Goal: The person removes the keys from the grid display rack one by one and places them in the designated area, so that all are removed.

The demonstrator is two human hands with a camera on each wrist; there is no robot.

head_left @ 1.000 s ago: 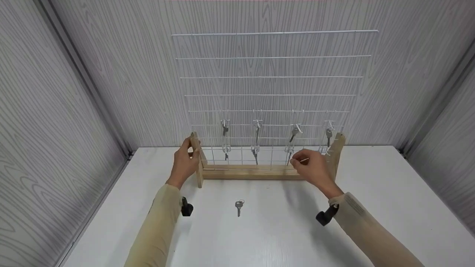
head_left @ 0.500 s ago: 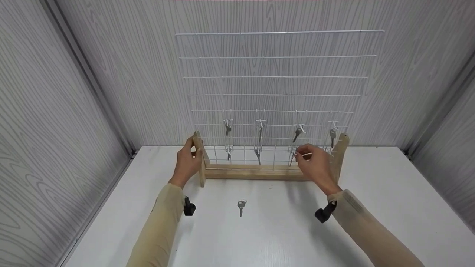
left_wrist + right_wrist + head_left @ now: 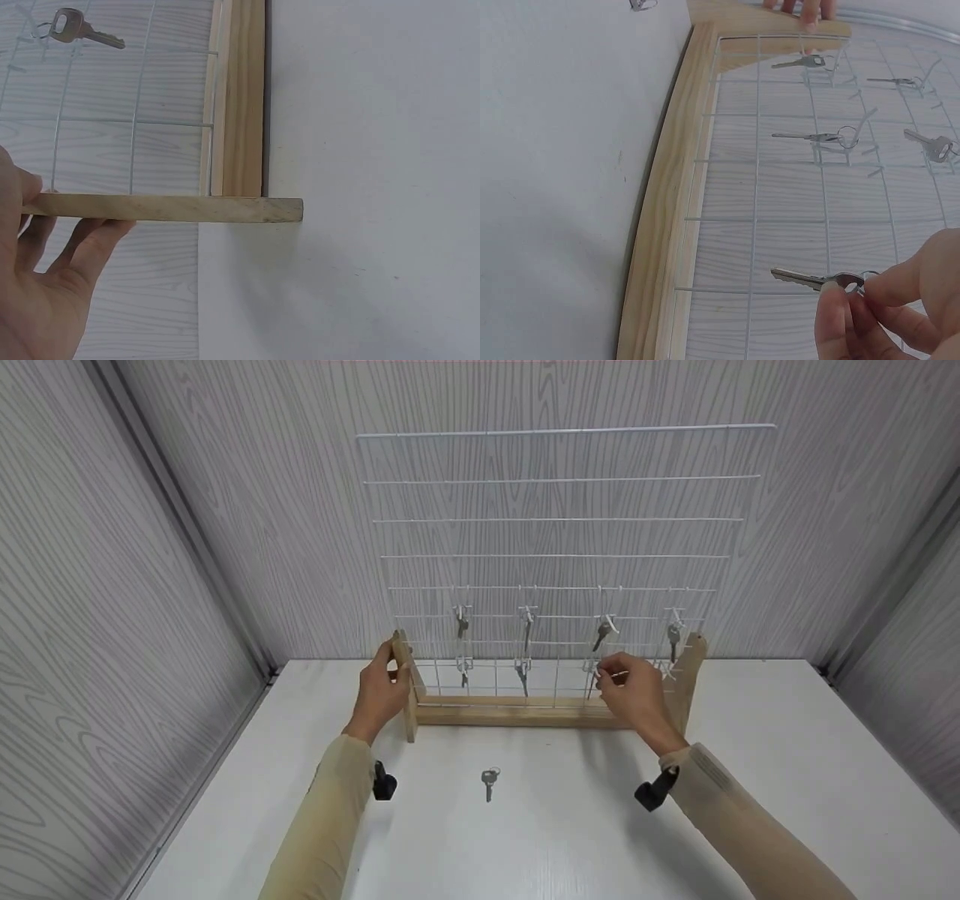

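A white wire grid (image 3: 555,556) stands upright in a wooden stand, with keys hanging by their rings on its hooks. My left hand (image 3: 381,697) grips the stand's left side post (image 3: 172,208), thumb on one face and fingers on the other. With thumb and fingertips, my right hand (image 3: 636,694) pinches a silver key (image 3: 802,279) near its head and ring. That key lies close in front of the grid at the third hook of the lower row, its blade pointing down. My fingers partly hide the ring and the hook.
Another key (image 3: 489,784) with a ring lies on the white table (image 3: 540,832) in front of the stand. Hanging keys include one at upper left (image 3: 462,624) and one at upper right (image 3: 673,641). A wood-grain wall (image 3: 225,510) rises behind.
My right hand has moved slightly up with the key, closer to the lower hook. The left hand keeps its grip on the post. The head view has shifted slightly.
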